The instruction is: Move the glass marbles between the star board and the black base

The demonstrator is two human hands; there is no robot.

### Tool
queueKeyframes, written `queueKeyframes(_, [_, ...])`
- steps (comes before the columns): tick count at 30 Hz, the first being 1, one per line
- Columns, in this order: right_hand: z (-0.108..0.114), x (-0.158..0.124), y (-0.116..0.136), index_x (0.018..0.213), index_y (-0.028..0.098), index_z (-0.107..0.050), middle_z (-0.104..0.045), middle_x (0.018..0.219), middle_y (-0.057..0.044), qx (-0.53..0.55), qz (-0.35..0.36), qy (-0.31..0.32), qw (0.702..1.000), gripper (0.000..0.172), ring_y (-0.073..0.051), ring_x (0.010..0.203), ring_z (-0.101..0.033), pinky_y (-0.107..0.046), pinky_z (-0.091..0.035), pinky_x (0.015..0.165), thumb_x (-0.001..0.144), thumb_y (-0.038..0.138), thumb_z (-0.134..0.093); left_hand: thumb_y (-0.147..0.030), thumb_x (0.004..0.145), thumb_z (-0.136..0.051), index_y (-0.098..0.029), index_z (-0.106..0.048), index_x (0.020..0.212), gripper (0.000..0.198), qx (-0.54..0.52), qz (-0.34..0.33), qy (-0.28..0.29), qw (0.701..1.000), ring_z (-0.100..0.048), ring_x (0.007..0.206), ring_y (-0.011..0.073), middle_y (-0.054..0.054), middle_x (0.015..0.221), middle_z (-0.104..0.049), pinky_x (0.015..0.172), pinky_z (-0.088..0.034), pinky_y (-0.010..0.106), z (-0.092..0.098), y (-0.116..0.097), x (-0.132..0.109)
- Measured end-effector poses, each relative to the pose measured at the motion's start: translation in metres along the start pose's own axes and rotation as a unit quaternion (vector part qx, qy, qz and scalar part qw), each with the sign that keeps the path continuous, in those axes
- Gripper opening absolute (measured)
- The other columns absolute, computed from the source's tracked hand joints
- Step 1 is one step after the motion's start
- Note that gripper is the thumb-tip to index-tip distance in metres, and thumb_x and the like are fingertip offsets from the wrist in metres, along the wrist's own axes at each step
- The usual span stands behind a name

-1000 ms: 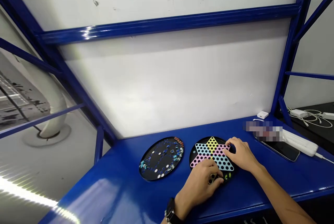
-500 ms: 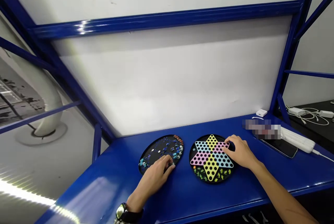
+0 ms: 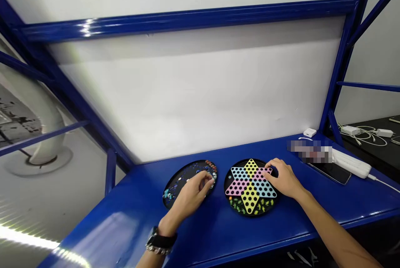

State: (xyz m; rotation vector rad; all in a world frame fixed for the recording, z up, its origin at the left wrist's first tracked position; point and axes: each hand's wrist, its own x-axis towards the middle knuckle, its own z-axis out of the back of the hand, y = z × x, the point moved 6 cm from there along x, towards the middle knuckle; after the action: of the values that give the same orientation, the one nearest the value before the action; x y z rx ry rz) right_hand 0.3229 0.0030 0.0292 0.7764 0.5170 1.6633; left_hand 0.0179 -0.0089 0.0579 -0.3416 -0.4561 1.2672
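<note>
The left hand, fingertips pinched, is over the black marble tray; its contents are hidden. The right hand, curled, grip unclear, touches the Chinese checkers board on the worktop.

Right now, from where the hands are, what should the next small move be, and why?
Probably the left hand should pinch one of the loose pieces at the right side of the left tray: it is right by them, though whether it already holds one can't be told. The right hand is apart, at a pink point of the star board.
</note>
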Motion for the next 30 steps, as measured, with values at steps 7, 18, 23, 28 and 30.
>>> queueKeyframes(7, [0.028,0.004,-0.015,0.086,0.024,-0.063,-0.066,0.093,-0.006,0.095,0.017,-0.193,0.976,0.044,-0.024,0.093,-0.061,-0.037,-0.046,0.084,0.099,0.052,-0.032,-0.036,0.095,-0.05,-0.022,-0.062,0.096,0.018,0.062,-0.19,0.052,0.978,-0.066,0.086,0.0186,0.003,0.097,-0.071,0.074,-0.047,0.027,-0.079,-0.149,0.032])
queueKeyframes(18, [0.032,0.005,-0.019,0.082,0.024,-0.062,-0.067,0.096,-0.006,0.063,0.016,-0.197,0.978,0.044,-0.024,0.094,-0.061,-0.036,-0.047,0.084,0.098,0.052,-0.031,-0.039,0.096,-0.049,-0.023,-0.062,0.104,0.022,0.137,-0.154,0.017,0.978,-0.067,0.086,0.02,0.005,0.099,-0.069,0.071,-0.048,0.029,-0.075,-0.136,0.048])
queueKeyframes(23, [0.03,0.005,-0.019,0.082,0.025,-0.061,-0.066,0.097,-0.006,0.075,0.007,-0.19,0.979,0.042,-0.024,0.095,-0.06,-0.036,-0.048,0.082,0.098,0.052,-0.033,-0.031,0.099,-0.036,-0.023,-0.061,0.107,0.027,0.163,0.011,-0.014,0.987,-0.067,0.094,0.0203,0.006,0.106,-0.069,0.075,-0.047,0.028,-0.013,-0.043,0.043])
queueKeyframes(28, [0.029,0.006,-0.015,0.083,0.025,-0.06,-0.065,0.093,-0.005,0.072,0.016,-0.185,0.98,0.038,-0.024,0.095,-0.059,-0.04,-0.045,0.09,0.097,0.052,-0.037,-0.035,0.1,-0.034,-0.018,-0.059,0.105,0.031,0.273,0.089,0.034,0.957,-0.069,0.089,0.0265,0.011,0.102,-0.069,0.073,-0.05,0.034,-0.011,0.007,0.031])
queueKeyframes(30, [0.03,0.005,-0.014,0.082,0.025,-0.059,-0.064,0.093,-0.005,0.072,0.014,-0.184,0.98,0.037,-0.024,0.094,-0.059,-0.04,-0.045,0.09,0.096,0.052,-0.038,-0.036,0.101,-0.032,-0.015,-0.058,0.11,0.034,0.309,0.089,0.019,0.947,-0.07,0.084,0.0279,0.014,0.103,-0.067,0.068,-0.05,0.035,-0.021,0.001,0.027])
